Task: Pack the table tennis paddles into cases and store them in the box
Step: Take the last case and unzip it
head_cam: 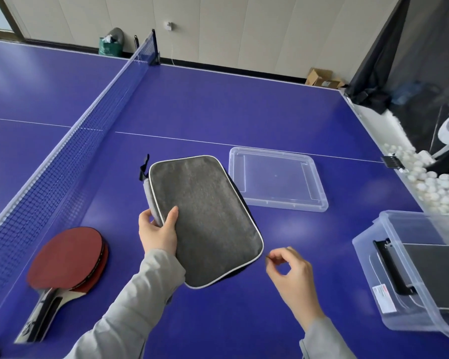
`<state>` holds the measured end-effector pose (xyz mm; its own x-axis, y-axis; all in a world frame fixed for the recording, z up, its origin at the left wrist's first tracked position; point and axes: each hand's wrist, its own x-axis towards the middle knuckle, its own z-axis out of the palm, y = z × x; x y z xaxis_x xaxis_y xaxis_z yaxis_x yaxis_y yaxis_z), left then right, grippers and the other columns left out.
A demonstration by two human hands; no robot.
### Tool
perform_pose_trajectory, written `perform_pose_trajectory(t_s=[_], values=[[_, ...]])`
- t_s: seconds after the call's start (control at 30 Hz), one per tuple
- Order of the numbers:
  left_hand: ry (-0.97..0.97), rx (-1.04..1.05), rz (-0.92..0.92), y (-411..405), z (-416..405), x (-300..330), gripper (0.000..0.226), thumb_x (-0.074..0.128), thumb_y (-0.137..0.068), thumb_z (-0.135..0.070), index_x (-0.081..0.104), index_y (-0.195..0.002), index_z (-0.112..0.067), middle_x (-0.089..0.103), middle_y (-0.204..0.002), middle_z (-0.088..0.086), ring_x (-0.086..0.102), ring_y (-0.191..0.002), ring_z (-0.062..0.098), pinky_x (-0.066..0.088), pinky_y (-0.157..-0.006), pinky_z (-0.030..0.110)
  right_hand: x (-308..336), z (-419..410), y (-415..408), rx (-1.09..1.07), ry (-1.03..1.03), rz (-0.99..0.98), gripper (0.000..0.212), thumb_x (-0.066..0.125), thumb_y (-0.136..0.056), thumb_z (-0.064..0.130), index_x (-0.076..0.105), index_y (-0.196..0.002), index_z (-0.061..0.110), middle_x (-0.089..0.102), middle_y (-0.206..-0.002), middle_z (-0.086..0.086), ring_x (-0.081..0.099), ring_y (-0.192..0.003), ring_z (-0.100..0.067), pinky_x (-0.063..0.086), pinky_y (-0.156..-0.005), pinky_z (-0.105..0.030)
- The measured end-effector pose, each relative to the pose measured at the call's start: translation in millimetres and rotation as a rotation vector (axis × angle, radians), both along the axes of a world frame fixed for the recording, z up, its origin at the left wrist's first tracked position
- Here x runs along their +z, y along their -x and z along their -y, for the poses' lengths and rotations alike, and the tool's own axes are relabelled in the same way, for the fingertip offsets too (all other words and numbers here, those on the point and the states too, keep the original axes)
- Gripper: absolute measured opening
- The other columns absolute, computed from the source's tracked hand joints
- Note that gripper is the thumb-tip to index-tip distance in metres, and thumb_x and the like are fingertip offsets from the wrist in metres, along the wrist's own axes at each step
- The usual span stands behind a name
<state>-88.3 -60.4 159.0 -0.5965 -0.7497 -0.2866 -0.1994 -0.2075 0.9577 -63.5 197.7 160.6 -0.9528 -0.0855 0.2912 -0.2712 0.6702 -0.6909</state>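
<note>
One case (430,270) already sits in the box (389,255), left hand (157,233) grips another case (205,218) over the counter (244,110), right hand (289,270) pinches maybe its zipper pull, two paddles (68,257) left.

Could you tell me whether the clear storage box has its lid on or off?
Off: the clear lid lies flat on the table, apart from the box.

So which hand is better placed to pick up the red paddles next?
Probably the right hand: it pinches at most something tiny, though the paddles lie far across from it. The left hand, nearer them, is busy holding the grey case.
</note>
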Motion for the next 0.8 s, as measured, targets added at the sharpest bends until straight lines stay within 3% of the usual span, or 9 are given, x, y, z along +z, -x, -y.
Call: perform_pose_trajectory(t_s=[0.23, 0.33, 0.43, 0.63, 0.8], values=[[-0.067, 0.189, 0.05, 1.5, -22.9, -2.6, 0.037, 0.07, -0.082, -0.031, 0.044, -0.104, -0.017, 0.045, -0.075, -0.008, 0.048, -0.062, 0.004, 0.035, -0.06, 0.018, -6.6, 17.0, -17.6, -0.081, 0.085, 0.06, 0.017, 0.073, -0.076, -0.001, 0.065, -0.073, 0.013, 0.061, -0.069, 0.007, 0.059, -0.068, -0.007, 0.046, -0.063, -0.017], [-0.099, 0.234, 0.039, 1.2, -31.0, -1.8, 0.042, 0.068, -0.083, -0.032, 0.044, -0.111, -0.012, 0.045, -0.083, -0.006, 0.048, -0.067, 0.009, 0.036, -0.062, 0.014, -7.2, 28.6, -26.2, -0.077, 0.098, 0.063, 0.016, 0.072, -0.076, 0.0, 0.065, -0.074, 0.013, 0.06, -0.07, 0.007, 0.059, -0.066, -0.007, 0.047, -0.063, -0.018], [-0.121, 0.263, 0.024, 3.8, -35.9, -0.8, 0.039, 0.066, -0.085, -0.03, 0.043, -0.112, -0.013, 0.042, -0.078, -0.009, 0.047, -0.064, 0.006, 0.034, -0.046, 0.001, -9.3, 42.4, -36.1, -0.045, 0.11, 0.055, 0.015, 0.072, -0.076, 0.0, 0.065, -0.073, 0.012, 0.06, -0.07, 0.006, 0.058, -0.065, -0.007, 0.048, -0.063, -0.021], [-0.178, 0.306, 0.042, 9.3, -37.5, 1.7, 0.041, 0.064, -0.086, -0.034, 0.039, -0.113, -0.018, 0.05, -0.092, -0.004, 0.05, -0.066, 0.003, 0.032, -0.054, 0.012, -14.4, 66.4, -51.2, -0.009, 0.135, 0.072, 0.014, 0.073, -0.076, 0.003, 0.066, -0.075, 0.015, 0.059, -0.071, 0.008, 0.056, -0.069, -0.007, 0.046, -0.062, -0.013], [-0.218, 0.35, 0.045, 15.1, -42.7, 6.9, 0.044, 0.064, -0.086, -0.033, 0.038, -0.118, -0.017, 0.053, -0.1, 0.0, 0.052, -0.067, 0.008, 0.034, -0.058, 0.015, -13.3, 85.4, -53.0, 0.012, 0.157, 0.014, 0.011, 0.071, -0.076, 0.004, 0.065, -0.074, 0.014, 0.058, -0.069, 0.006, 0.055, -0.065, -0.006, 0.046, -0.061, -0.022]])
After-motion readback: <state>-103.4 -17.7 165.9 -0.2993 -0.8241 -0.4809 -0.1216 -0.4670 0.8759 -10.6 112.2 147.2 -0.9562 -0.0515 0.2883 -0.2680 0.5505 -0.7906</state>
